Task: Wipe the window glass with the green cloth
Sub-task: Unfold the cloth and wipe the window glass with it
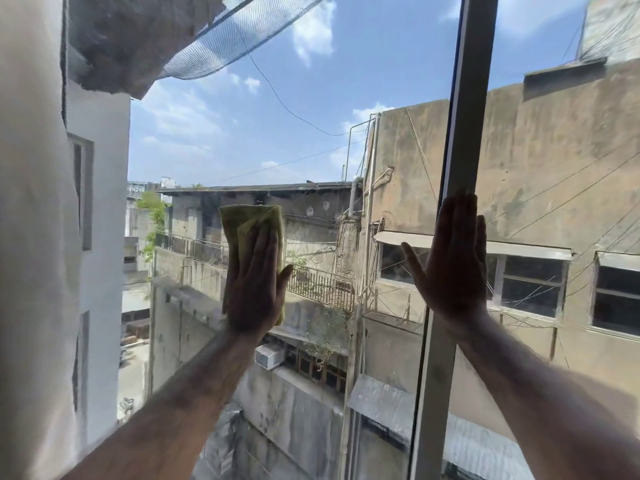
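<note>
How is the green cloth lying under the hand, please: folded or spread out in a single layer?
Folded. The green cloth shows an overlapping flap edge near its top, above the flat left hand pressing it to the window glass.

Two hands (254,282) (452,265), one green cloth (242,223), one window frame bar (464,140).

The left hand (254,289) lies flat on the cloth (242,225), pressing it against the glass (311,150). At 3 o'clock from it, the right hand (453,268) lies flat over the frame (467,133). Buildings (536,168) stand behind the glass, a wall (31,237) at 9 o'clock.
</note>
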